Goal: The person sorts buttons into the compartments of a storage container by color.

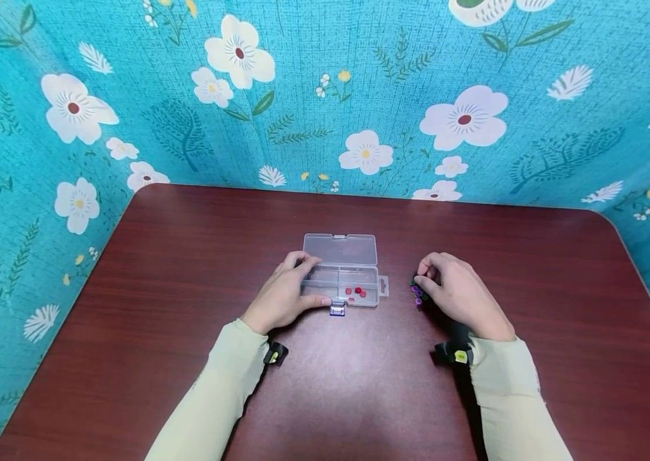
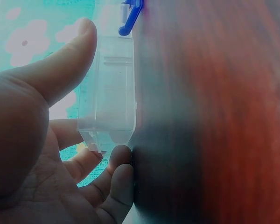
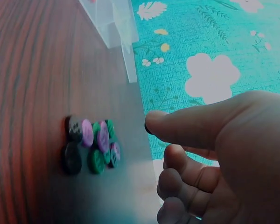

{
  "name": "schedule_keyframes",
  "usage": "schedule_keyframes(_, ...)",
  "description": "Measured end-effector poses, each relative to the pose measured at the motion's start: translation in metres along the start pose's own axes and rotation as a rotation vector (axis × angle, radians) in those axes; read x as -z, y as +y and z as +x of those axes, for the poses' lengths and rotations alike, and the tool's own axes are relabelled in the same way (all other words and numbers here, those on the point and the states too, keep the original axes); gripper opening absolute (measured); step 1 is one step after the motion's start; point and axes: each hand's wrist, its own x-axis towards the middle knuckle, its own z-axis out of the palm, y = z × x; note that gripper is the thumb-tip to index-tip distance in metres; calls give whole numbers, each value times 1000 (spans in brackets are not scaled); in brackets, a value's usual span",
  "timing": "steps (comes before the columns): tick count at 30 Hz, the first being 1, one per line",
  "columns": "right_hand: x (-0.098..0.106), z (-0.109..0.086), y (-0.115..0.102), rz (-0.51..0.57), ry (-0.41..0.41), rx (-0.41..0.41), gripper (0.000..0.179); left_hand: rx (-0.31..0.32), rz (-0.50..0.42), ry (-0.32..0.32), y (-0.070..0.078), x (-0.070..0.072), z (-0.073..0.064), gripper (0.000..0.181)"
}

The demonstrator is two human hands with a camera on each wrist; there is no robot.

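We log a clear box (image 1: 359,276), lid open, on the worktop (image 1: 359,390) toward its far edge, between the far corners; red buttons (image 1: 358,291) lie in its near-right compartment. Left grip (image 1: 281,291): clamped across the box's left end. Right grip (image 1: 463,291): pinched on a black button (image 3: 148,128), just beside mixed buttons (image 3: 98,144) towards the worktop's right edge.

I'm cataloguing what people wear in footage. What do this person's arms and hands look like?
The left hand and right hand are both ungloved. The person wears long, pale cream-yellow fabric sleeves and, beside each cuff, a small black device with a bright yellow label, its markings too small to read.
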Motion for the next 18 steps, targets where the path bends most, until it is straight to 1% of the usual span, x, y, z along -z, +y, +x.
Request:
schedule_keyframes(10,-6,10,-14,31,6,33,8,6,3,-3,1,1,1,76)
schedule_keyframes(18,-14,16,-25,23,5,45,8,14,-1,-6,1,1,1,77)
